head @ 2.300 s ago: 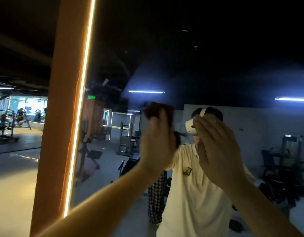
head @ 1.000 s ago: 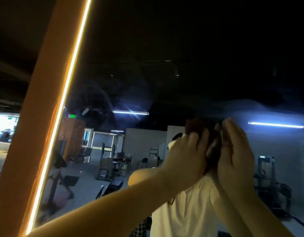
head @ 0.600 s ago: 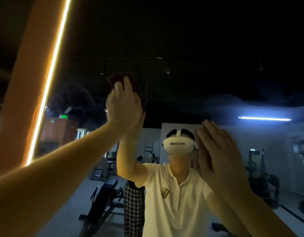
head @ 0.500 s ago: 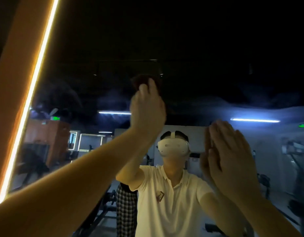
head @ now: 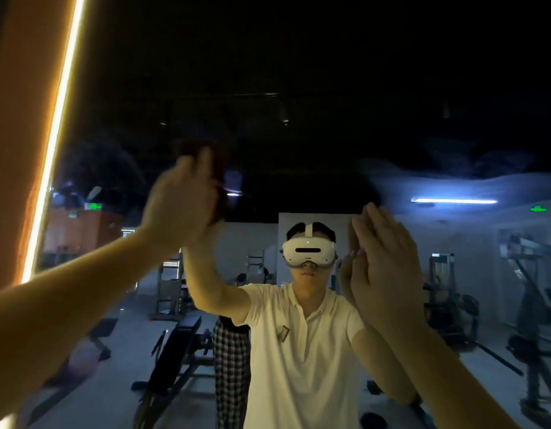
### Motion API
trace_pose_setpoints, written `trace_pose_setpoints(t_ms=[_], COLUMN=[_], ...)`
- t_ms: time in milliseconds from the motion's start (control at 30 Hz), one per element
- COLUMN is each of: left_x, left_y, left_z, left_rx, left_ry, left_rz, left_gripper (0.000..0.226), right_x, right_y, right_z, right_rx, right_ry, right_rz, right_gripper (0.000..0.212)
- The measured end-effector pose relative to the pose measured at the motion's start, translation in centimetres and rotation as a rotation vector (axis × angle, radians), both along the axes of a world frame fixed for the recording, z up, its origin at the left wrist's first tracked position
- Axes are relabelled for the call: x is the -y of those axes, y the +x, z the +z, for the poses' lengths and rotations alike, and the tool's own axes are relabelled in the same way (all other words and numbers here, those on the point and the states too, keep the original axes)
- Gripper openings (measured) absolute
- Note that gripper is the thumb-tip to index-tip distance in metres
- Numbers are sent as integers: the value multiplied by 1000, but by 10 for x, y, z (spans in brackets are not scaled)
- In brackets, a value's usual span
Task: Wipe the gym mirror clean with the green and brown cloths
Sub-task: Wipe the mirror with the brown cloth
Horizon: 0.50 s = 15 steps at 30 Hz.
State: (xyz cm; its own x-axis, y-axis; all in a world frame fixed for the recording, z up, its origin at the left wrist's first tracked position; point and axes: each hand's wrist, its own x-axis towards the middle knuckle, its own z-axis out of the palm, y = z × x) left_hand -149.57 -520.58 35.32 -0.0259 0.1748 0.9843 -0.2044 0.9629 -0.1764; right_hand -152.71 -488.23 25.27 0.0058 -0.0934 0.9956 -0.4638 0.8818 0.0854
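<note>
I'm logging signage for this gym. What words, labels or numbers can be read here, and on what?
No text can be read.
Too blurred: the left green sign reflected in the mirror.
Too blurred: the right green sign.
Too small: the shirt badge.

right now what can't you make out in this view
Head view only:
1. Brown cloth: mostly behind the left hand, dark and motion-blurred.
2. Green cloth: not seen; the flat right hand would cover anything under its palm.
3. Mirror: upper glass too dark to judge streaks; top, right and bottom edges cut off by the frame.
</note>
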Motion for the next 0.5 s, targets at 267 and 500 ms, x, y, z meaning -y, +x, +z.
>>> trace_pose_setpoints(t_ms=[267, 500], left_x=[-126, -226], left_y=[-11, -24], left_z=[-51, -116], left_rx=[62, 193], left_ry=[248, -368], left_rz=[-366, -401], left_gripper=[67, 78], right_x=[-28, -43], right_y=[-1, 32], right_z=[-19, -33], right_rx=[43, 116], right_ry=[34, -352], right_rz=[314, 588], right_gripper=[46, 42])
